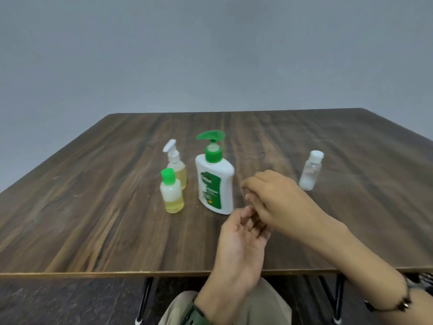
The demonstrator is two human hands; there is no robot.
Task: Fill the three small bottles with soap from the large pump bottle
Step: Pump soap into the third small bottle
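My right hand (278, 202) hovers palm-down over the counter (93, 207), fingers loosely curled, holding nothing. My left hand (241, 242) sits just under it, palm up, open and empty, fingertips touching the right. Just beside them stands the large pump bottle (214, 181), white with a green pump. Left of it, the green-capped small bottle (171, 192) shows yellow soap in its lower half; behind, the small pump bottle (176, 166) holds yellow too. Well right, the clear bottle (310, 171) looks nearly empty.
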